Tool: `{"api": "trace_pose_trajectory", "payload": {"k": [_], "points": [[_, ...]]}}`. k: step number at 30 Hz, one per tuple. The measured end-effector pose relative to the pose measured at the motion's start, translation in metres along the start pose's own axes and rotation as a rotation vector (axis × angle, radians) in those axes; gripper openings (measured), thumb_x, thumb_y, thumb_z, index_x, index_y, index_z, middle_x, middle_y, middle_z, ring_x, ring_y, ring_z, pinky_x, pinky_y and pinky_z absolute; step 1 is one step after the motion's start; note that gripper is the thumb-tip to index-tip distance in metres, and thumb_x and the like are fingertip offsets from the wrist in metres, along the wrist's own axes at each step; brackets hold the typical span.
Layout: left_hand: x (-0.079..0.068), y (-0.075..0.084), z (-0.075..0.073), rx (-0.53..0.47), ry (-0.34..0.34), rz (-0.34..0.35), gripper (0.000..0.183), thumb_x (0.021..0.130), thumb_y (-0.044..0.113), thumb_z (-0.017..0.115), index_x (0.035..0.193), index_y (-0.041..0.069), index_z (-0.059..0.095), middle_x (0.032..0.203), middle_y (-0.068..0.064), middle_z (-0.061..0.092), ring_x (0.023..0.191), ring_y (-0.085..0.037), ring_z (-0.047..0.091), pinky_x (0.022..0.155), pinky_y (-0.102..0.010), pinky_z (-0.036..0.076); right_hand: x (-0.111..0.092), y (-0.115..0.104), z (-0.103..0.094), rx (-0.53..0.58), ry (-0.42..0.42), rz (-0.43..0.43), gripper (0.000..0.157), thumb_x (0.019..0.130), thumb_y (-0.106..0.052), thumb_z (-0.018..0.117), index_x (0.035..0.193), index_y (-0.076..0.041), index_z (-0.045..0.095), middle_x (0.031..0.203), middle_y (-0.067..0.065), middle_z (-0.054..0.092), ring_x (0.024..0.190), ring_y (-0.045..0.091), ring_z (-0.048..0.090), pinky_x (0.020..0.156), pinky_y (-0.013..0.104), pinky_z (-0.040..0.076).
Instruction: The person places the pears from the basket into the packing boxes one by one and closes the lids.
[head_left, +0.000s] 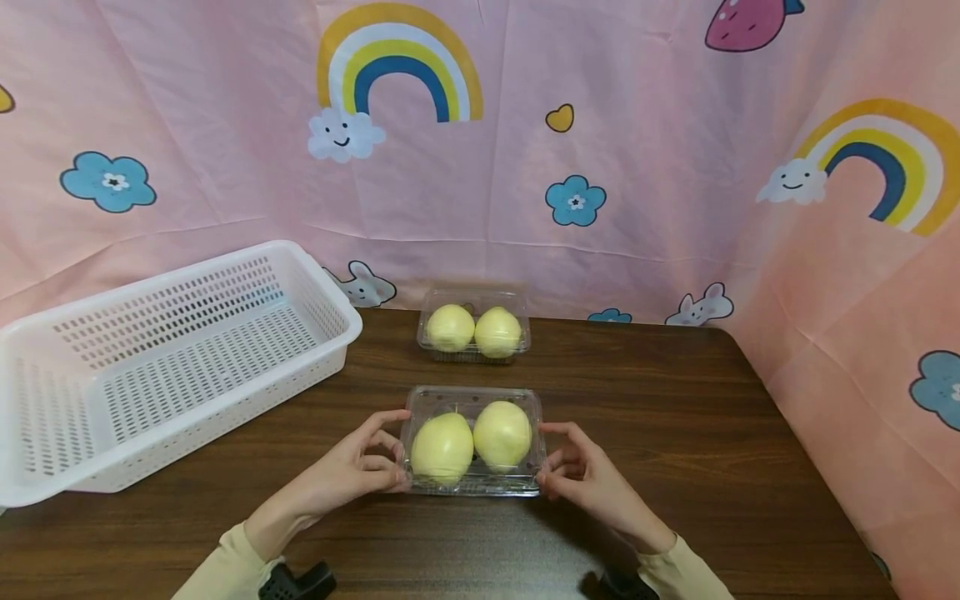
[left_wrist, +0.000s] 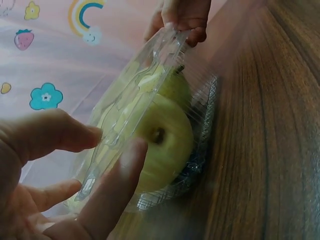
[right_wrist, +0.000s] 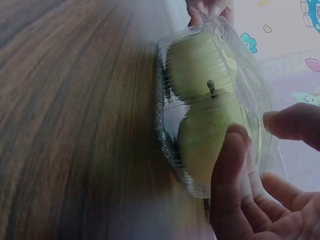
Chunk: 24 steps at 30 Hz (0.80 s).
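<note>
A clear plastic clamshell box (head_left: pixel 480 488) sits on the dark wooden table with two pale yellow-green pears (head_left: pixel 502 435) inside, its lid lying over them. At its left end, my left hand (head_left: pixel 341 471) pinches the rim between thumb and fingers. My right hand (head_left: pixel 592 483) pinches the opposite end in the same way. Seen from the left wrist, one pear (left_wrist: pixel 170 150) shows its hollow end through the plastic. From the right wrist, a pear (right_wrist: pixel 202 135) with a dark stem shows behind the ribbed wall. Whether the lid is latched cannot be made out.
Behind, near the wall cloth, stands a second clear box (head_left: pixel 472 357) holding two pears (head_left: pixel 451 327). To the left is a large white perforated basket (head_left: pixel 213 417) with nothing in it. Pink patterned cloth (head_left: pixel 660 167) hangs along the table's back and right sides.
</note>
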<state>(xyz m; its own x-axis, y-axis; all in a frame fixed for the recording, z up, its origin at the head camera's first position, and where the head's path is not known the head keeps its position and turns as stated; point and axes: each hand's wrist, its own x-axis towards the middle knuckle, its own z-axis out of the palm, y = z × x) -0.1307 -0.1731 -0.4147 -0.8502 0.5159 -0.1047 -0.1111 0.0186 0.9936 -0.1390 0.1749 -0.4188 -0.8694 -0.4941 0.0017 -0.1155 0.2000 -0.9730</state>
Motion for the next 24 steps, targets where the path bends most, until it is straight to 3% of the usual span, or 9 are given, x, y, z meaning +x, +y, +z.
{"api": "trace_pose_trajectory", "payload": {"k": [7, 18, 24], "points": [[0.002, 0.0, 0.004, 0.024, 0.008, 0.016, 0.074, 0.09, 0.001, 0.066, 0.147, -0.003, 0.02, 0.1, -0.018, 0.043, 0.091, -0.032, 0.064, 0.082, -0.044, 0.054, 0.0, 0.0, 0.002, 0.032, -0.011, 0.061, 0.06, 0.091, -0.002, 0.064, 0.142, 0.0, 0.032, 0.086, 0.016, 0.064, 0.07, 0.022, 0.064, 0.064, 0.04, 0.056], [0.007, -0.001, 0.005, -0.009, 0.034, 0.015, 0.075, 0.088, -0.005, 0.065, 0.146, -0.004, 0.018, 0.097, -0.016, 0.045, 0.086, -0.027, 0.065, 0.08, -0.041, 0.054, 0.006, 0.002, -0.002, 0.062, -0.057, 0.072, 0.063, 0.092, 0.001, 0.058, 0.144, -0.001, 0.024, 0.082, 0.01, 0.06, 0.067, 0.016, 0.055, 0.061, 0.029, 0.049], [0.013, -0.001, 0.002, -0.01, 0.039, 0.009, 0.075, 0.088, -0.006, 0.064, 0.146, -0.005, 0.017, 0.096, -0.015, 0.045, 0.084, -0.026, 0.065, 0.08, -0.041, 0.055, 0.012, 0.003, -0.007, 0.048, -0.074, 0.098, 0.062, 0.093, 0.0, 0.056, 0.145, -0.004, 0.023, 0.084, 0.011, 0.061, 0.07, 0.018, 0.055, 0.063, 0.03, 0.047]]}}
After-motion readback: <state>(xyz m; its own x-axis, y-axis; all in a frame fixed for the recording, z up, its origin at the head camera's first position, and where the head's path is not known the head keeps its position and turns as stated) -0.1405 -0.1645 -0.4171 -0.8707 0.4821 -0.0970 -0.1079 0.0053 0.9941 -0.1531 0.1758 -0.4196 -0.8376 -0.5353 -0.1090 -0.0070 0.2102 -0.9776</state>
